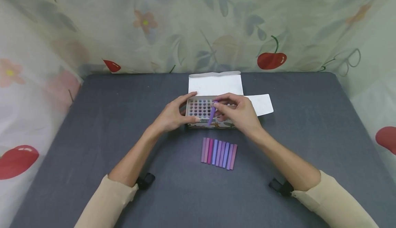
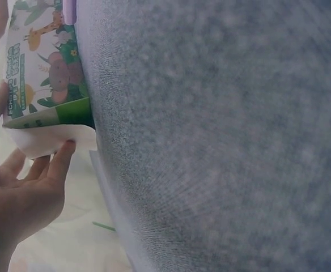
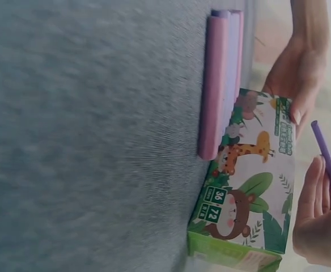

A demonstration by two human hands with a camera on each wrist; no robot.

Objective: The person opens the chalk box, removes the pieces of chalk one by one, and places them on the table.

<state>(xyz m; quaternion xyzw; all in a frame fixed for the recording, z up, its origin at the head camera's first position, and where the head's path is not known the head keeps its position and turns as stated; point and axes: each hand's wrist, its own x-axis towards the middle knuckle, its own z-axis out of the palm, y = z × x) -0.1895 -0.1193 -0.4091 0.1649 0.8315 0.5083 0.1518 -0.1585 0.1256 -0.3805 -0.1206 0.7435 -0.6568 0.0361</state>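
An open cardboard chalk box (image 1: pixel 202 124) with jungle animals printed on its front stands on the table, its top showing a grid of coloured chalk ends. My left hand (image 1: pixel 173 115) holds the box's left end, thumb at the front top edge and fingers around the side and back. In the left wrist view, fingertips touch a white end flap (image 2: pixel 52 139). Between thumb and fingers, my right hand (image 1: pixel 239 113) pinches a purple chalk stick (image 1: pixel 211 115), tilted over the box's front right half. A row of pink, magenta and violet chalk sticks (image 1: pixel 219 153) lies in front of the box.
The box's white lid (image 1: pixel 215 84) is folded back behind it, and a white side flap (image 1: pixel 261 104) sticks out to the right. The dark grey table (image 1: pixel 123 118) is bordered by a patterned curtain (image 1: pixel 173 25) at the back and sides.
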